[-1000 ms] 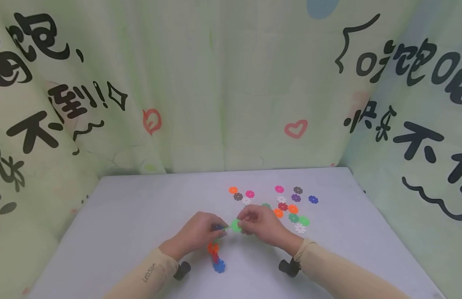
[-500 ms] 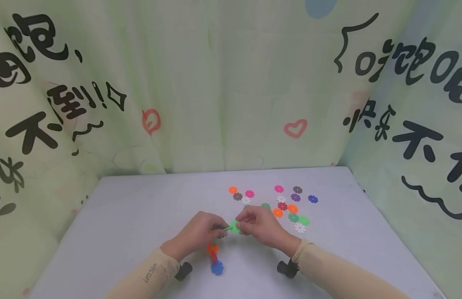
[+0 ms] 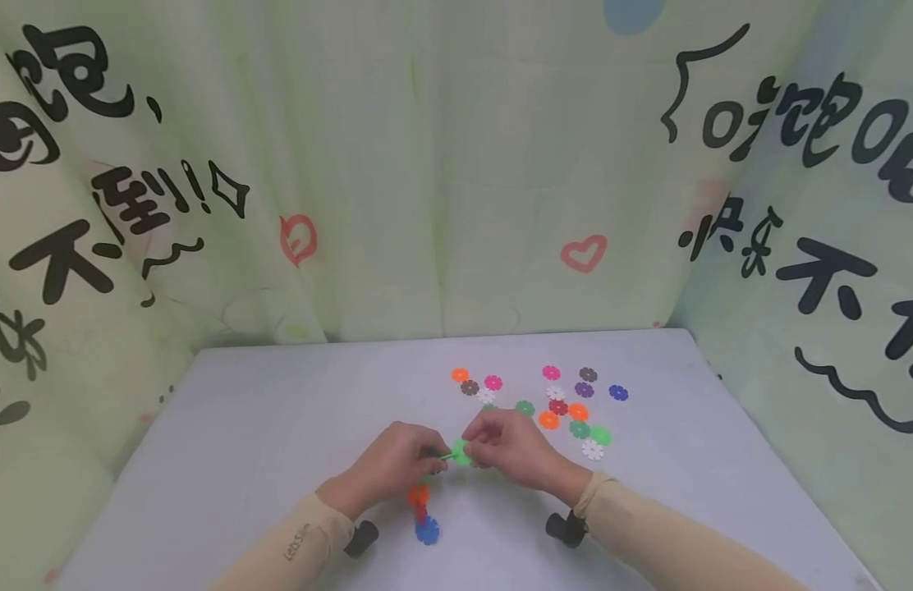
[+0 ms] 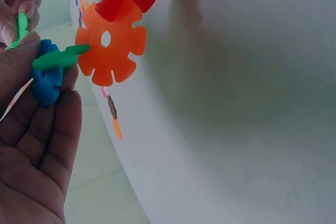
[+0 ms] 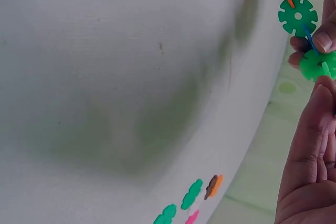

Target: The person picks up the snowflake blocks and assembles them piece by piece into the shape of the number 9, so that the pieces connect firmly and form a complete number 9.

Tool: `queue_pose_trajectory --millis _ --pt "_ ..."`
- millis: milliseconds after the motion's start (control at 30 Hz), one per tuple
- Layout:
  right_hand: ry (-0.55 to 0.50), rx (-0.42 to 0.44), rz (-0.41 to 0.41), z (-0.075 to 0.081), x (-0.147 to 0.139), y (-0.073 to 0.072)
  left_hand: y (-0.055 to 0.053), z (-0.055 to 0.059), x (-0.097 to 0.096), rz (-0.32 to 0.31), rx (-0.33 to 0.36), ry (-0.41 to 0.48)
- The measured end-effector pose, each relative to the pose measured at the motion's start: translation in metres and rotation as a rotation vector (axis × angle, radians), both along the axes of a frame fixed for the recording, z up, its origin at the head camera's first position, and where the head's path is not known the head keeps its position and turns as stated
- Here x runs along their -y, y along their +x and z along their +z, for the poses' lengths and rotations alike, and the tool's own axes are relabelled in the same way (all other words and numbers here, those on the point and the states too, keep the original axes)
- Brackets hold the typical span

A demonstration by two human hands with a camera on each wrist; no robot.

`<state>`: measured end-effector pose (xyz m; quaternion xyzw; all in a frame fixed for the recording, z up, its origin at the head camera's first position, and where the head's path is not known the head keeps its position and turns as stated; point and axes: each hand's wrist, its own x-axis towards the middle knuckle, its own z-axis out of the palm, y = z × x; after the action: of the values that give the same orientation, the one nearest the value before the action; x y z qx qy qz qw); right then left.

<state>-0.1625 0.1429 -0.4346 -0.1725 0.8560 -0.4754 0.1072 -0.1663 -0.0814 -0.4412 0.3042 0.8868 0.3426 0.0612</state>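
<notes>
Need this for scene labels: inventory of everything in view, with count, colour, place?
Table: 1, white, lower half of head view
Loose discs: at least 17 (3 orange, 3 white, 3 green, 2 pink, 2 grey-brown, 1 each red, purple, blue, light green), table, middle to right
Linked discs: at least 5, blue, red, orange, green, blue, near side of table
Light green disc: at least 1, light green, table's middle
Cloth: count unclear, pale green, back and both sides
Writing: several characters, black, on cloth
Cylindrical pieces: 2, black, one by each wrist
Sleeves: 2, cream, forearms
Left hand: 1, bare, holding the linked discs
Right hand: 1, bare, pinching the light green disc
</notes>
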Motion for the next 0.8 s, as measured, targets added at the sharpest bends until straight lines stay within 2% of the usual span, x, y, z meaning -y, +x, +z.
queue_pose_trajectory --millis 267,367,500,667,800 --pt "0.019 -0.011 0.052 0.0018 -0.0037 -0.0023 0.0004 -0.0001 0.0012 -0.002 0.002 -0.004" --pt "0.023 -0.006 0.021 0.0028 -0.0057 -0.0028 0.0011 0.0001 0.0021 0.011 0.000 -0.021" --pt "-0.025 0.050 -0.042 -0.0005 -0.0059 -0.0048 0.0015 0.0001 0.0030 0.021 0.004 -0.030" --pt "-0.091 0.101 -0.058 -0.0061 -0.0036 -0.0055 0.0017 0.0000 0.0030 -0.001 -0.003 0.001" --pt "-0.105 0.115 -0.062 -0.0053 -0.0034 -0.0035 0.0012 -0.0018 0.0033 0.016 -0.008 -0.008"
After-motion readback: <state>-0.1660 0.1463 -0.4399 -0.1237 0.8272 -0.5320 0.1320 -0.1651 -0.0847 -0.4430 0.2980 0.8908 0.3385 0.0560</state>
